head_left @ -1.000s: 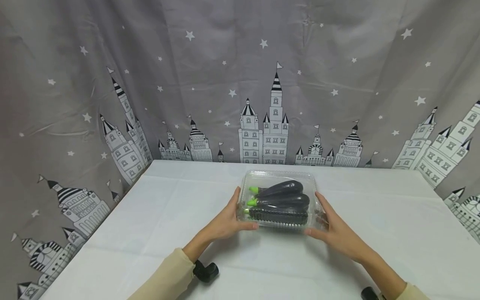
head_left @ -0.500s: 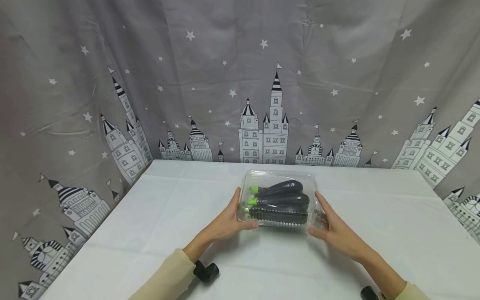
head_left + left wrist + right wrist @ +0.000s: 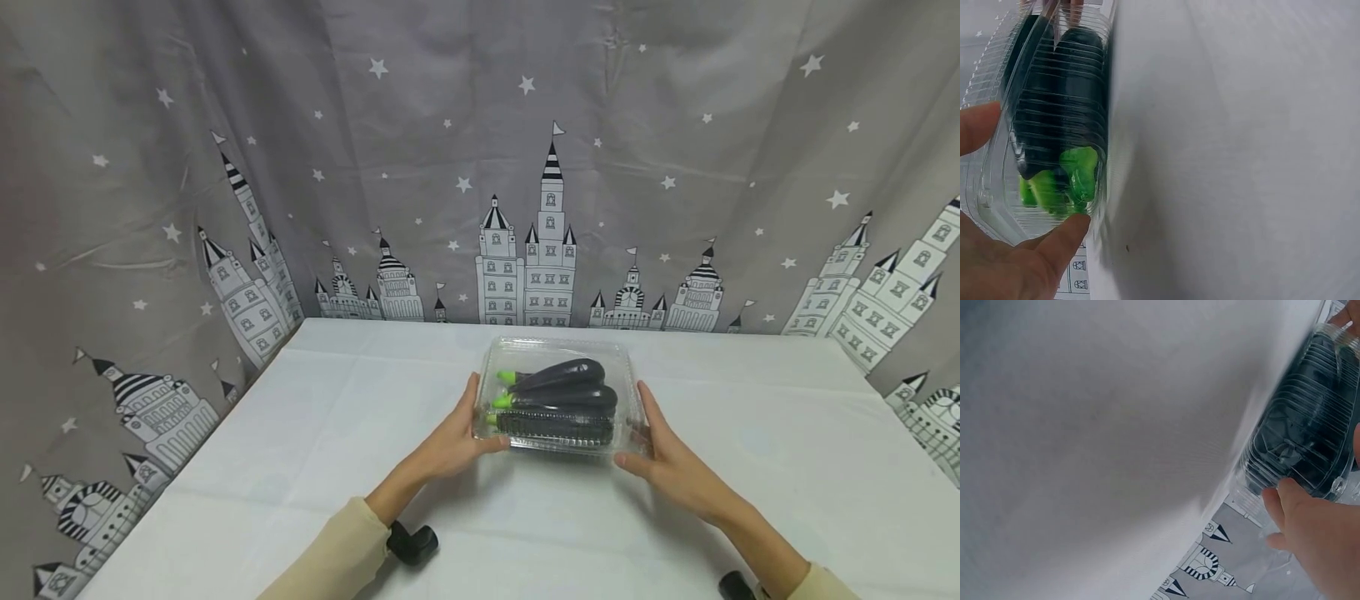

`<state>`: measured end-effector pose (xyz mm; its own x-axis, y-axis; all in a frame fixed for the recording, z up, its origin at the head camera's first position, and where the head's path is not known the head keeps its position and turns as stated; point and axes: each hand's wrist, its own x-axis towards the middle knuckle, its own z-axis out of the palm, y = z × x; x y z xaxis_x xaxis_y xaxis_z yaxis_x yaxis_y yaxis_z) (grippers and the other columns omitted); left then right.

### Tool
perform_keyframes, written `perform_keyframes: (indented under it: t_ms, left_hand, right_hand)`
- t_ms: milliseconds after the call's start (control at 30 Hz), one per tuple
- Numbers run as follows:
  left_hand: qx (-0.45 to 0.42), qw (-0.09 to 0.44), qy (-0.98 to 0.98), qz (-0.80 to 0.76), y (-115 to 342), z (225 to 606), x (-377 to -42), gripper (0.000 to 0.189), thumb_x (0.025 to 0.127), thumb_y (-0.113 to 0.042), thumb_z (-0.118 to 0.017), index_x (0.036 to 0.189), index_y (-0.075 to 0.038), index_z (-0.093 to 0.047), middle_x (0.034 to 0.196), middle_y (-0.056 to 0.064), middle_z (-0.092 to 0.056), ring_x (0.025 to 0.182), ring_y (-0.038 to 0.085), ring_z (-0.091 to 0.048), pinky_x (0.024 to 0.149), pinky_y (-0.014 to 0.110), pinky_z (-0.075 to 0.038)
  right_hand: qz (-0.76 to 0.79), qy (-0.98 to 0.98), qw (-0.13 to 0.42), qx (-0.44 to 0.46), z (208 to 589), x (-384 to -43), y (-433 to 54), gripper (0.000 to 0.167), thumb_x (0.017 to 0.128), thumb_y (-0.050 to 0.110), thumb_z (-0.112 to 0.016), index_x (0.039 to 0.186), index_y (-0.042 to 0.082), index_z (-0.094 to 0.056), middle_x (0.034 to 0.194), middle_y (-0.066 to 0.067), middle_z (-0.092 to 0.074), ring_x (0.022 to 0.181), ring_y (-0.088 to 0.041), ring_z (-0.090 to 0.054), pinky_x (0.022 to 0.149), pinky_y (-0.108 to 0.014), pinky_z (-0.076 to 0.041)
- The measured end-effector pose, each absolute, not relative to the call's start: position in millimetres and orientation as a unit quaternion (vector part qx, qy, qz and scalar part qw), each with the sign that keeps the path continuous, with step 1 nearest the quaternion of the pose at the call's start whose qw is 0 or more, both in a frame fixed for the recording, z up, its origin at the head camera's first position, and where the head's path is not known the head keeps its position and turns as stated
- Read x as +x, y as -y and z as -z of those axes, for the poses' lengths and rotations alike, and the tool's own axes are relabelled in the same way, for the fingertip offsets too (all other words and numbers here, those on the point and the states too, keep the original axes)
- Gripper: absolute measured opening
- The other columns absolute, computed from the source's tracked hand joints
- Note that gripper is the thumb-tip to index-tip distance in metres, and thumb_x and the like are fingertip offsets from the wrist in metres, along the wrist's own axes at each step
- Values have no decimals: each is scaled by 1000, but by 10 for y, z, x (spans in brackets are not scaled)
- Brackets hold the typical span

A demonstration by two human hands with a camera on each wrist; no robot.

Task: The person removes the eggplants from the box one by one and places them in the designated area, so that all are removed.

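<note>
A clear plastic clamshell box (image 3: 555, 347) lies near the far middle of the white table, lid down. Inside are dark purple eggplants (image 3: 566, 400) with bright green stems on the left, blurred by the ribbed plastic. My left hand (image 3: 448, 442) holds the box's left end, thumb along the front edge. In the left wrist view that thumb lies over the lid rim and the fingertips are low at the stem end. My right hand (image 3: 678, 467) holds the opposite end, thumb at the front right corner. In the right wrist view its fingertips meet the ribbed end wall (image 3: 1297, 444).
The white-covered table (image 3: 315, 467) runs to a grey curtain (image 3: 420, 167) printed with castles and stars along the back and left. Black wrist devices, one on the left wrist (image 3: 412, 544) and one on the right (image 3: 737, 586), stick out near the tabletop.
The right fingertips have shifted slightly outward, and the left thumb has drawn back a little along the front edge. The box stays almost where it was.
</note>
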<state>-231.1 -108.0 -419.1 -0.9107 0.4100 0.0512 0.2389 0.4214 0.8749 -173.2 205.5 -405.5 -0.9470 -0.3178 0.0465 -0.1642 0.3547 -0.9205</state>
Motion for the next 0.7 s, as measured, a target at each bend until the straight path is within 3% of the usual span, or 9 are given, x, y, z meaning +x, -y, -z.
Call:
perform_keyframes:
  t_ms: [300, 533, 700]
  left_hand:
    - [172, 86, -838, -510, 1085, 4180, -2293, 115, 81, -30, -75, 156, -1, 6, 162, 19, 5, 148, 33, -1, 115, 59, -4]
    - [149, 97, -828, -532, 1108, 4207, -2288, 111, 81, -30, -77, 155, 6, -3, 160, 27, -8, 147, 41, -9, 114, 61, -8]
    - [144, 102, -825, -537, 1099, 4217, -2294, 109, 82, -31, -77, 156, 5, -5, 160, 26, -12, 147, 41, -11, 114, 60, -9]
  right_hand:
    - [539, -829, 82, -125, 4039, -1751, -2079, 99, 95, 14, -63, 156, 7, 14, 160, -25, 13, 142, -52, -8, 111, -61, -13]
    - [540, -830, 84, -110, 4020, -1753, -2078, 96, 95, 17, -63, 158, 7, 8, 161, -27, 4, 142, -51, -15, 111, -60, -16]
    - [548, -826, 78, -109, 4022, -1757, -2094, 91, 97, 16, -62, 158, 4, 4, 161, -26, 2, 141, -49, -19, 112, -58, -18]
